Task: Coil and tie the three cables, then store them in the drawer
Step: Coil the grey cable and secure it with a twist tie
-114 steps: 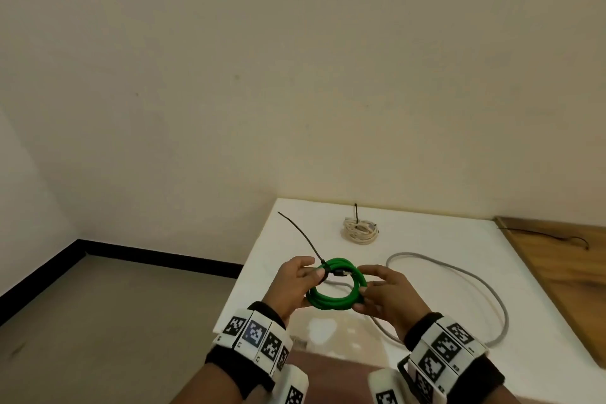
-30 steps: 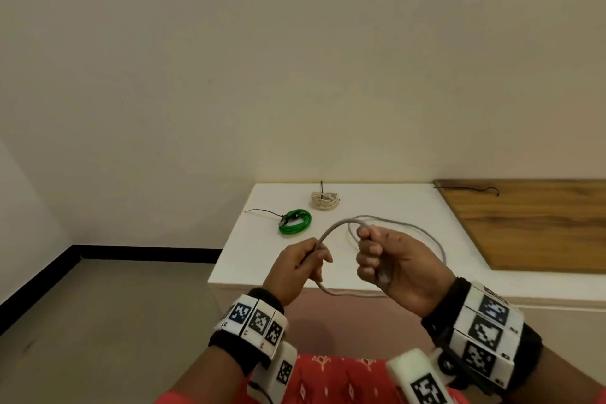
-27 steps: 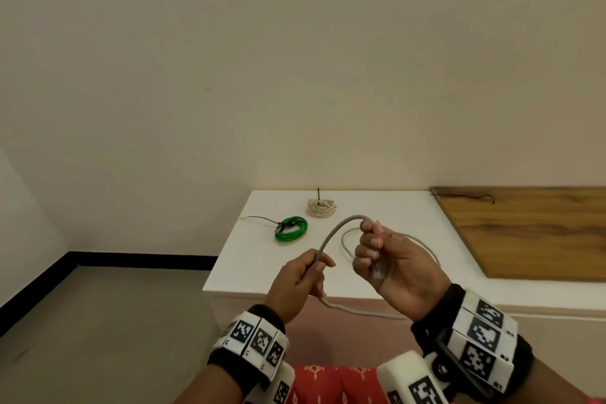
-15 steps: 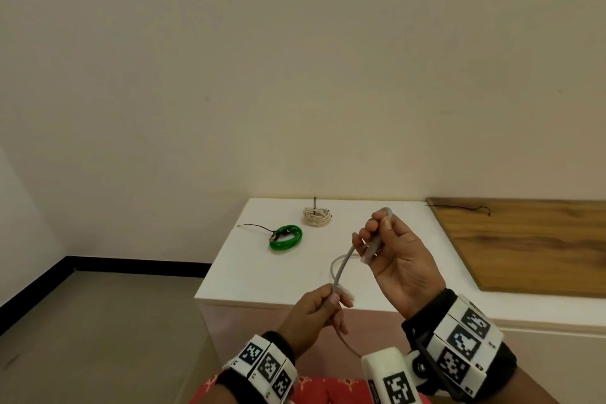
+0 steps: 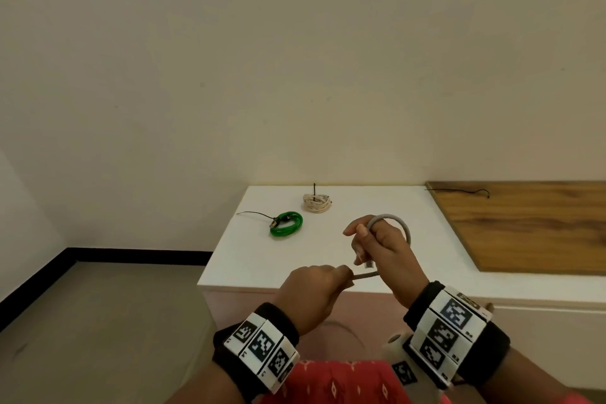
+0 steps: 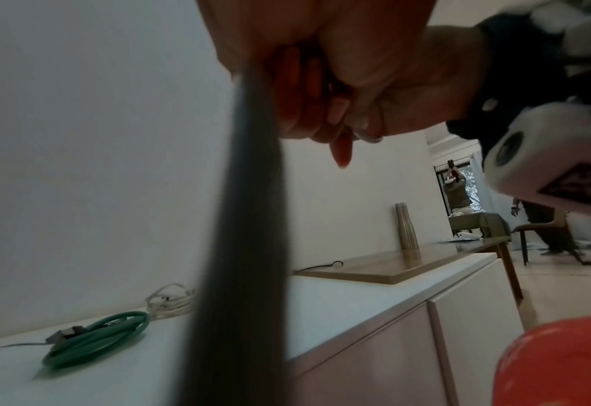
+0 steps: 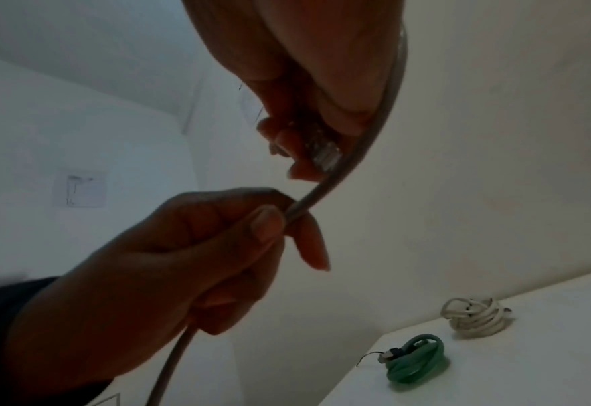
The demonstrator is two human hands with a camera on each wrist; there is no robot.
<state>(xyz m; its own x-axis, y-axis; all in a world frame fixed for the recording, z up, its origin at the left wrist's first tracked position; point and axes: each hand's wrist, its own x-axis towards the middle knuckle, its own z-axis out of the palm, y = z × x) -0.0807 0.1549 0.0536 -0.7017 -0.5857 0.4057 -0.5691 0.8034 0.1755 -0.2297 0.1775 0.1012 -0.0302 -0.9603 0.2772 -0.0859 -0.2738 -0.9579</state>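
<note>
A grey cable [image 5: 395,220] arcs over my right hand [image 5: 377,246], which grips it near its clear plug [image 7: 326,158]. My left hand [image 5: 314,285] pinches the same grey cable [image 7: 307,204] lower down, in front of the white cabinet top [image 5: 328,259]. The rest of the grey cable [image 6: 245,247] hangs down from the left hand. A coiled green cable [image 5: 286,224] with a black tie lies on the cabinet top. A coiled white cable [image 5: 316,202], also tied, sits behind it near the wall.
A wooden board [image 5: 531,226] lies on the right part of the cabinet with a thin black tie [image 5: 459,191] on it. A steel bottle [image 6: 406,228] stands further along. Cabinet fronts [image 6: 391,343] are below. Bare floor [image 5: 98,321] is to the left.
The green coil, held in both hands earlier, now lies on the cabinet. Over the last second my left hand slid down the grey cable while the right turned a loop over itself.
</note>
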